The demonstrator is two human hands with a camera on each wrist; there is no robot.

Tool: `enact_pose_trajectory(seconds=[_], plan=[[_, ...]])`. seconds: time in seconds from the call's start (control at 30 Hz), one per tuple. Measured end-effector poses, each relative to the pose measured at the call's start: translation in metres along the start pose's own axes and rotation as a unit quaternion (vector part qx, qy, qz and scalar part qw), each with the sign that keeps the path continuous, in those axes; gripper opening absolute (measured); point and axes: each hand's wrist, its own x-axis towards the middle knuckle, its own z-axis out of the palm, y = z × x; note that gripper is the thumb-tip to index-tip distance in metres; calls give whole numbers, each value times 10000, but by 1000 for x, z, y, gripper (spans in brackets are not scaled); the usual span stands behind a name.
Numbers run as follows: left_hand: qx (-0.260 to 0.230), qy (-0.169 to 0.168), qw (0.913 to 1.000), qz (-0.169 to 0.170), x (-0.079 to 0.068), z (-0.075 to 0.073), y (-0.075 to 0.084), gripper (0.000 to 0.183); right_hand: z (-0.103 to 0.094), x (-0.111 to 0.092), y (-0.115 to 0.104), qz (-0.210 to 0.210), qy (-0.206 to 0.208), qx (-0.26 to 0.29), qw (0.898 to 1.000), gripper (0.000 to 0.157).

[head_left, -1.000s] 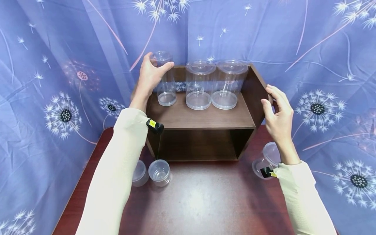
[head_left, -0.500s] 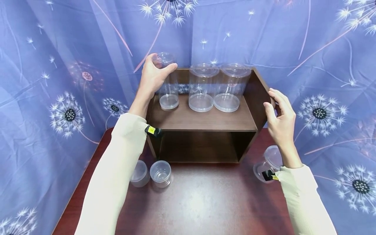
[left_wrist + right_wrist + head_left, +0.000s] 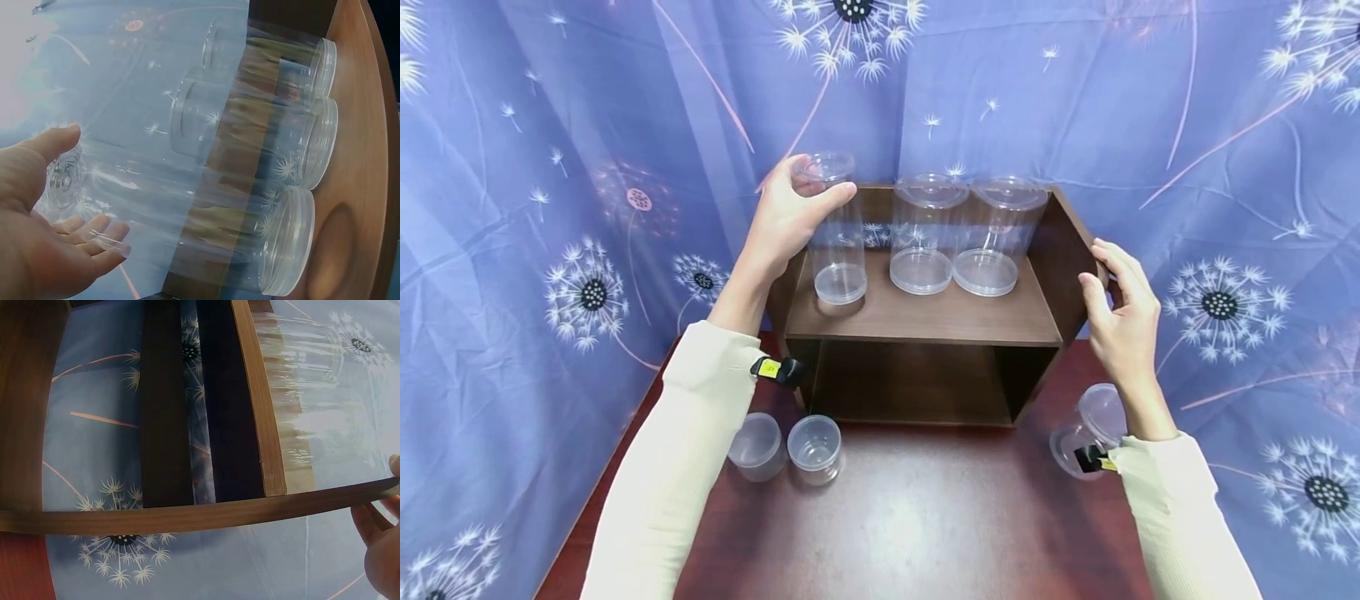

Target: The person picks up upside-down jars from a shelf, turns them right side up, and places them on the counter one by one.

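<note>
In the head view my left hand grips a tall, narrow clear plastic jar near its lidded top, thumb on one side and fingers on the other. The left wrist view has the jar's base apart from the shelf board, with a round shadow on the wood. Two wider clear jars stand upright on the upper level of the brown wooden shelf unit, to the right of the held jar. My right hand pinches the edge of the unit's right side panel between thumb and fingers.
Two small clear tubs stand on the red-brown table in front of the unit's left side. Another clear container is at the right, partly behind my right wrist. A blue dandelion-print curtain surrounds the table.
My left hand has drawn the narrow jar forward toward the shelf's front edge and off the board. My right hand keeps its hold on the panel. The head view has tilted slightly.
</note>
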Motion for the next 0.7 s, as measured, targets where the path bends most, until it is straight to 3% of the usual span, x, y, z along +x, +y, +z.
enact_pose_trajectory(seconds=[0.23,0.5,0.7], plan=[[-354,-119,9990,228,-15,-9,-1,90,0,0,-2,-3,12,-56,10000,32],[-474,-320,9982,184,-35,-14,-1,89,1,-2,-1,36,0,-82,10000,32],[-788,-546,9948,335,-51,-17,1,79,1,0,-3,14,28,-149,9999,33]])
